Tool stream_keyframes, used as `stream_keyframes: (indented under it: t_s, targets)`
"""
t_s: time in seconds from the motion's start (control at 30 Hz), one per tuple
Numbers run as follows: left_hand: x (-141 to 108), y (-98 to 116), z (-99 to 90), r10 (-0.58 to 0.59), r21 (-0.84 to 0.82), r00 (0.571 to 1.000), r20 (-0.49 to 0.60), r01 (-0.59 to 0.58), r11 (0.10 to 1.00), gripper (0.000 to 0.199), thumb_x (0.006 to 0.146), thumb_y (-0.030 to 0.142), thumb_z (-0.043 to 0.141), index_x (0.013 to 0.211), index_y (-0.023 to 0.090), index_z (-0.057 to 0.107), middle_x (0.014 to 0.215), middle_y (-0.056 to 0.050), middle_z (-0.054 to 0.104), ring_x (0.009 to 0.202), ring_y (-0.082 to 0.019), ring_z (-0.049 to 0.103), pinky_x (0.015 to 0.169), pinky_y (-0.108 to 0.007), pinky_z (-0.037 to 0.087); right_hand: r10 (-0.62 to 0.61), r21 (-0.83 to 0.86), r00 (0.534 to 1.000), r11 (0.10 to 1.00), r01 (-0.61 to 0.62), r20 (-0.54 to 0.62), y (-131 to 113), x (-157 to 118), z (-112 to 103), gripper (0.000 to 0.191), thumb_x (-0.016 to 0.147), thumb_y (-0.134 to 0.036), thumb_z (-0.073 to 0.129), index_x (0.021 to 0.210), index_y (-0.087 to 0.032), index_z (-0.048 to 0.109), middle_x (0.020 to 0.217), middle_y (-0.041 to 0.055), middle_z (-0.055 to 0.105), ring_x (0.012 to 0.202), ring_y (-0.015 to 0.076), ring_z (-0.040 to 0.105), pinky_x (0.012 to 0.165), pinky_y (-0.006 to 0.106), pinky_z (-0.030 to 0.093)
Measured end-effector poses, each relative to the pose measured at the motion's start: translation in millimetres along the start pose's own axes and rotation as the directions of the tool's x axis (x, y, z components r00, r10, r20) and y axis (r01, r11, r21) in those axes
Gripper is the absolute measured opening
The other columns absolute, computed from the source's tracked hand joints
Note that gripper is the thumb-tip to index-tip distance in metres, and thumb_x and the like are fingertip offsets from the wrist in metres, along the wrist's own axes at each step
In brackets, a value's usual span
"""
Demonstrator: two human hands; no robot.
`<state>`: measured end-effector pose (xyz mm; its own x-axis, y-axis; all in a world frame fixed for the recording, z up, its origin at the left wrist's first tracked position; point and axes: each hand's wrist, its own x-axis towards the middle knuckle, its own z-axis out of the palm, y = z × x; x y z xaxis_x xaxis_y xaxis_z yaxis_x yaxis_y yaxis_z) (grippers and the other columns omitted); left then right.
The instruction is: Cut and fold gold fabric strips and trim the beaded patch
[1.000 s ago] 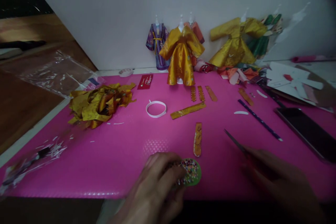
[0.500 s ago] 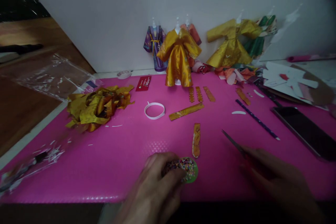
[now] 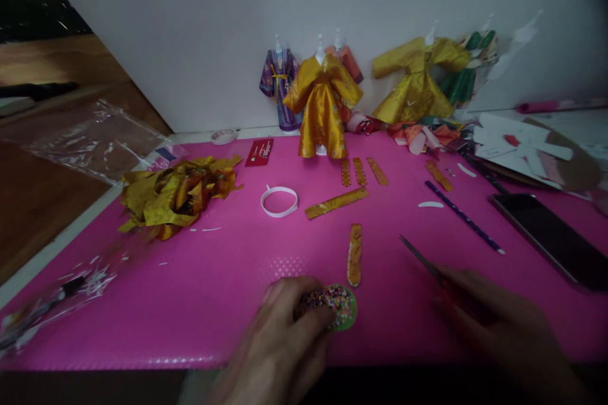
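Note:
At the near edge of the pink table, my left hand (image 3: 282, 332) is closed around a round green pincushion (image 3: 344, 309) studded with many small coloured heads; my fingers hide its left part. My right hand (image 3: 498, 323) grips scissors (image 3: 422, 256) with dark pointed blades together and what looks like a red handle, mostly covered by the hand. The tip points up and left over the table. Just beyond the pincushion lies a gold fabric strip (image 3: 354, 256) with a rounded near end. A longer gold strip (image 3: 336, 203) lies farther back.
Doll-sized robes on stands, including a gold robe (image 3: 322, 107), line the back wall. A gold fabric pile (image 3: 183, 193) and a white ring (image 3: 279, 202) lie left. At right are a dark pencil (image 3: 463, 216), a phone (image 3: 553, 234) and paper pieces (image 3: 513, 145).
The view has shifted very slightly. Both hands stay in place, with the pincushion and the scissors still held.

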<state>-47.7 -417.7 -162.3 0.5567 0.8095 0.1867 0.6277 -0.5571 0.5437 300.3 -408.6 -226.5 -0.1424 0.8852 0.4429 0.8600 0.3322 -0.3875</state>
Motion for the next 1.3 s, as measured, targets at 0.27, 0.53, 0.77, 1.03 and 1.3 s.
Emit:
stream_keyframes:
  t_s: [0.27,0.53,0.77,1.03,1.3]
  targets:
    - [-0.8,-1.3,1.7,0.003,0.009,1.000,-0.015,-0.003,1.000,0.035,0.101,0.013,0.049,0.132,0.030,0.050,0.130,-0.008,0.051,0.116,-0.023,0.055,0.092,-0.037,0.056,-0.028,-0.024,0.999,0.999,0.027,-0.029,-4.5,4.3,-2.7,0.033,0.092,-0.041,0.063,0.117,-0.023,0.074,0.101,0.0051,0.080,0.078,0.0221,0.078,0.069,0.030,0.065]
    - [-2.1,0.5,1.0,0.003,0.012,1.000,-0.015,-0.003,1.000,0.031,0.100,0.012,0.050,0.126,0.030,0.053,0.129,-0.007,0.051,0.116,-0.023,0.055,0.092,-0.038,0.055,-0.057,-0.044,0.998,0.997,0.057,-0.007,-4.5,2.6,-3.1,0.034,0.094,-0.040,0.061,0.120,-0.022,0.073,0.105,0.0059,0.079,0.080,0.0222,0.078,0.072,0.030,0.064]
    - [-2.2,-1.0,3.2,0.014,0.020,1.000,-0.013,-0.014,1.000,0.039,0.100,0.011,0.051,0.133,0.030,0.049,0.131,-0.008,0.052,0.116,-0.023,0.056,0.091,-0.038,0.056,-0.079,-0.077,0.997,0.994,0.079,-0.005,-2.8,3.4,-3.5,0.035,0.094,-0.042,0.061,0.117,-0.019,0.074,0.103,0.0072,0.080,0.076,0.0222,0.078,0.067,0.028,0.064]
    - [-1.3,-1.7,4.3,0.019,0.021,1.000,-0.021,-0.019,1.000,0.034,0.098,0.009,0.051,0.126,0.029,0.055,0.128,-0.008,0.054,0.112,-0.024,0.058,0.088,-0.039,0.057,-0.027,-0.023,1.000,0.999,0.027,0.006,0.5,2.3,-0.6,0.033,0.093,-0.041,0.063,0.119,-0.024,0.074,0.105,0.0046,0.080,0.079,0.0229,0.078,0.070,0.031,0.065]
    - [-1.0,-1.7,4.6,0.044,0.027,0.998,-0.042,-0.043,0.999,0.032,0.100,0.012,0.052,0.127,0.027,0.055,0.128,-0.007,0.054,0.112,-0.022,0.057,0.089,-0.035,0.055,-0.106,-0.055,0.994,0.993,0.105,-0.014,-2.9,3.3,-2.3,0.033,0.095,-0.038,0.061,0.119,-0.019,0.071,0.104,0.0064,0.079,0.079,0.0208,0.078,0.072,0.027,0.064]
